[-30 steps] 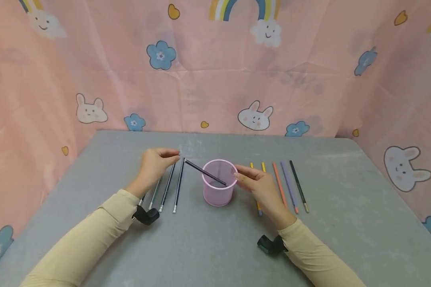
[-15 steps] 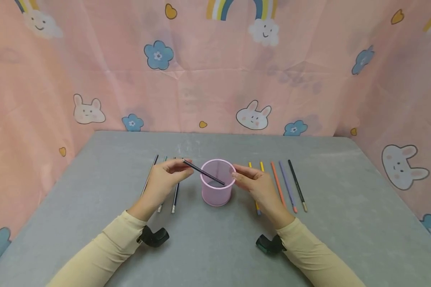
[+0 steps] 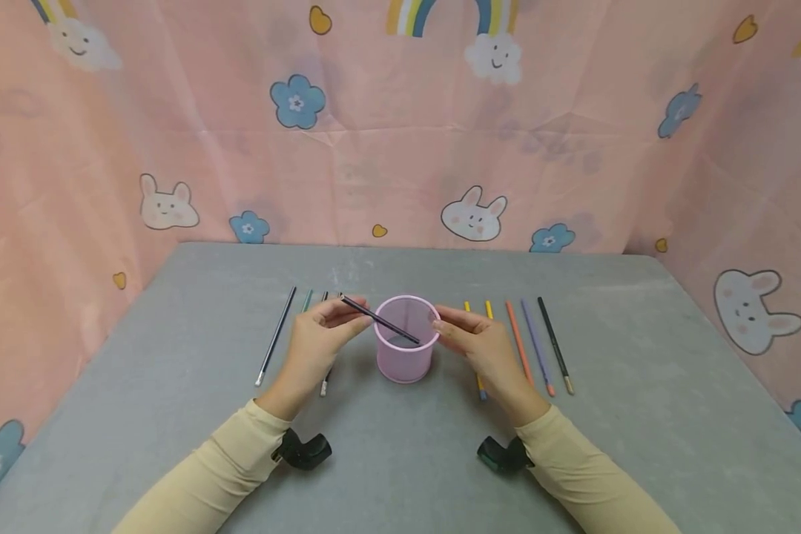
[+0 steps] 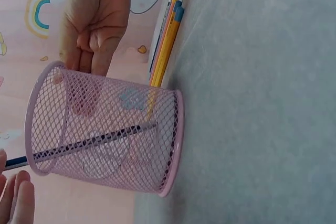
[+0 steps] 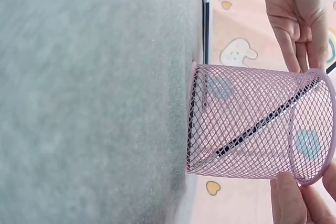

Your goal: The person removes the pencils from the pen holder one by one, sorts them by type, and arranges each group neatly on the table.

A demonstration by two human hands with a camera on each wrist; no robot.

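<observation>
A pink mesh pencil cup [image 3: 403,365] stands upright between the hands. One dark pencil [image 3: 380,320] leans inside it, its upper end poking out over the left rim; through the mesh in the left wrist view the pencil [image 4: 89,142] slants down to the base. My right hand [image 3: 487,352] grips the cup's right side at the rim with thumb and fingers. At the left rim is my left hand [image 3: 317,352], its fingers extended close to the cup and around the pencil's protruding end, not visibly pinching it. Whether these fingertips touch the rim is unclear.
Left of the cup lie several pencils, including a dark blue pencil [image 3: 275,337] and a teal pencil [image 3: 307,300], partly behind the left hand. Rightward lie yellow pencils, an orange pencil [image 3: 518,337], a purple pencil [image 3: 538,348] and a black pencil [image 3: 555,345]. A patterned curtain [image 3: 374,163] backs the grey table [image 3: 400,460].
My left hand has moved right, from beyond the pencil's upper end to the cup's left rim. The leaning pencil, the cup and my right hand have stayed put.
</observation>
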